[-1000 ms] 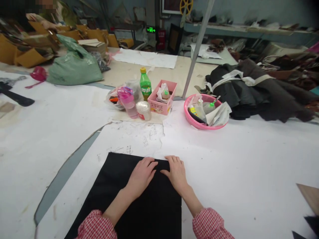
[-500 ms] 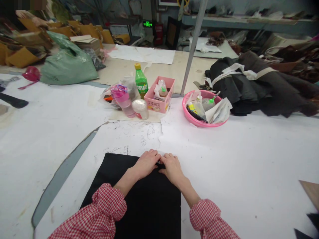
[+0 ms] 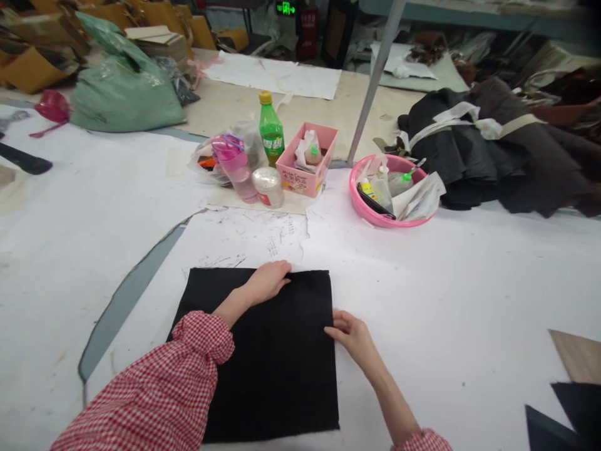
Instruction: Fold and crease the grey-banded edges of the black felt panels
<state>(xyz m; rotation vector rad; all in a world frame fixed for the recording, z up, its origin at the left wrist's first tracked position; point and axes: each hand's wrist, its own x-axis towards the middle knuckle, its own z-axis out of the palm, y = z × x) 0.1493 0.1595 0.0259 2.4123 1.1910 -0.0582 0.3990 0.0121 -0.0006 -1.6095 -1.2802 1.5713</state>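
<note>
A black rectangular sheet point(image 3: 277, 357), cloth-like, lies flat on the white-covered table below me. My left hand point(image 3: 270, 280) reaches across it and is closed on its far edge, the thumb on top and the other fingertips over the border. At the right edge, my right hand point(image 3: 350, 332) pinches the border, with the thumb on the black surface and the fingers curled beside it. My left forearm and red-checked sleeve hide part of the sheet's left side.
Beyond the sheet stand a pink bottle point(image 3: 235, 169), a white-lidded jar point(image 3: 268, 188), a green soda bottle point(image 3: 271, 131), a pink box point(image 3: 300, 181) and a pink basin point(image 3: 361, 210). Dark cloth bundles point(image 3: 451, 150) lie at right, with black pieces point(image 3: 582, 407) nearer. A metal pole point(image 3: 375, 81) rises behind.
My right hand has left the far edge and moved down to the right edge. My left hand stays at the far edge. The black sheet's far right corner now shows; the view has tilted down.
</note>
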